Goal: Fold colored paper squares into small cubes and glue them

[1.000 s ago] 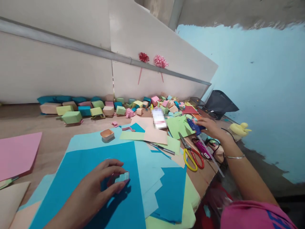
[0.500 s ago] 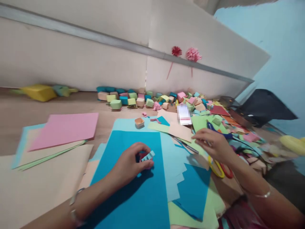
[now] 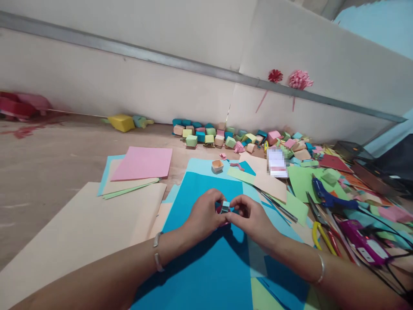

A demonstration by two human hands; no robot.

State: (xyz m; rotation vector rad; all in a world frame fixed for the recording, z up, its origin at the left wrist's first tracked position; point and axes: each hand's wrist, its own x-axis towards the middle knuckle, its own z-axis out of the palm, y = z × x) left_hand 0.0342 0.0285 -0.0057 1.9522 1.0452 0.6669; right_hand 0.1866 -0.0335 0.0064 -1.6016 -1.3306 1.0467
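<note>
Over a dark blue paper sheet (image 3: 214, 183), my left hand (image 3: 204, 213) pinches a small light blue folded paper piece (image 3: 225, 206). Something pink shows just beneath the piece, mostly hidden by the fingers. My right hand (image 3: 254, 219) meets it from the right, thumb and index fingertip closed at the edge of the same piece. A little peach paper box (image 3: 217, 166) stands open-topped beyond my hands, on a light blue sheet (image 3: 200, 164).
Several small paper blocks (image 3: 209, 138) line the wall. Right of my hands lie tweezers (image 3: 284, 209), scissors (image 3: 319, 232), a blue glue gun (image 3: 329, 193) and a purple device (image 3: 364, 242) with cables. Pink paper (image 3: 145, 163) and a large peach sheet (image 3: 93, 228) lie left.
My right hand has come left from beside the tweezers to the folded paper piece in my left hand. The piece has turned, and the head view has swung left.
</note>
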